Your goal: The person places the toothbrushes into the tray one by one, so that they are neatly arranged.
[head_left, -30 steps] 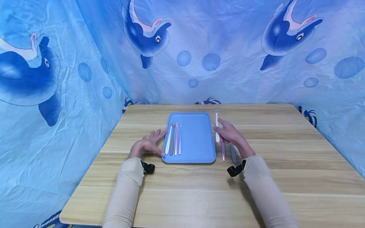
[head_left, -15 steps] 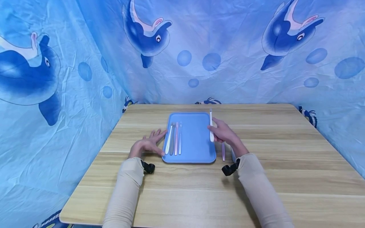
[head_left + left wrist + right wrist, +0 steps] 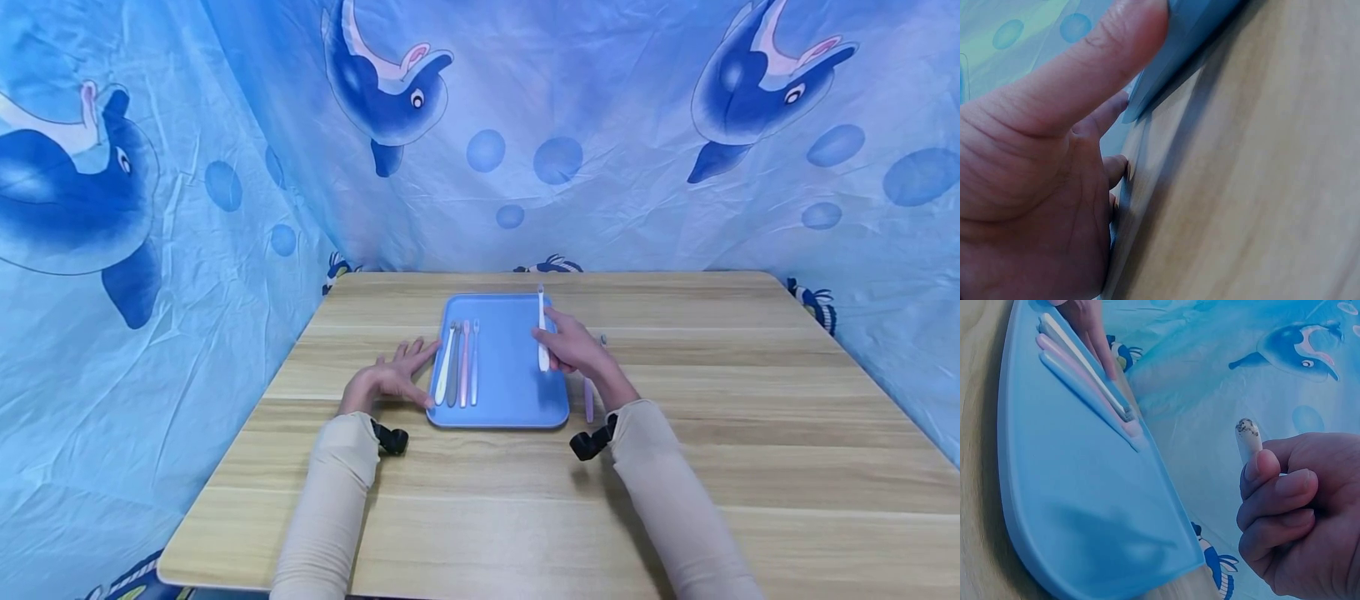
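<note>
A blue tray (image 3: 517,404) lies on the table. My left hand (image 3: 390,381) rests at its left rim, fingers spread, with thumb and index finger touching the edge. Side by side on the tray's left are white (image 3: 445,371), grey (image 3: 453,379), pink (image 3: 464,375) and light blue (image 3: 475,371) toothbrushes. My right hand (image 3: 576,345) pinches another white toothbrush (image 3: 542,337), bristle end pointing away, above the tray's right part. The right wrist view shows its handle end (image 3: 1248,437) poking out past the curled fingers, and a shadow on the tray below.
A purple toothbrush (image 3: 588,402) lies on the table just right of the tray, partly under my right hand. Beyond the hand, the head of another toothbrush (image 3: 603,340) peeks out, the rest hidden by the arm. A blue dolphin-print cloth (image 3: 630,217) hangs behind the wooden table (image 3: 480,508).
My right hand has carried the white toothbrush leftward, from beside the tray to over its right part. The left hand and the row of toothbrushes stay put.
</note>
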{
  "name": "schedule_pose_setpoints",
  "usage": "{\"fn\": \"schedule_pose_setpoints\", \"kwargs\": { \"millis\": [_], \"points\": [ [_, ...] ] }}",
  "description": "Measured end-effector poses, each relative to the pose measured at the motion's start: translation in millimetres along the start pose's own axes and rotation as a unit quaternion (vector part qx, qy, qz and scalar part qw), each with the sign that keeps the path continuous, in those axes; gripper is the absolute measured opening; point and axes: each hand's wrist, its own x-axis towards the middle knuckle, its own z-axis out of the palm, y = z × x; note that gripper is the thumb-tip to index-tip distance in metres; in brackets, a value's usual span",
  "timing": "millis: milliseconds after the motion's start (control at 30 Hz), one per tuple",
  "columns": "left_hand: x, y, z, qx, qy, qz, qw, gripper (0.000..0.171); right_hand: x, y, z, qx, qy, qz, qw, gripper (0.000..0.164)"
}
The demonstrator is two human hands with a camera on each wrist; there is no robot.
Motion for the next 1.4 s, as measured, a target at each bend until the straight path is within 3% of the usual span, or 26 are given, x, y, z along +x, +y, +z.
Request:
{"fn": "schedule_pose_setpoints", "kwargs": {
  "millis": [1400],
  "points": [
    [0.3, 1.3, -0.6, -0.002, 0.004, 0.0, 1.0, 0.132, 17.8, -14.8, 38.1, 0.016, 0.0, 0.026, 1.0, 0.064]
  ]
}}
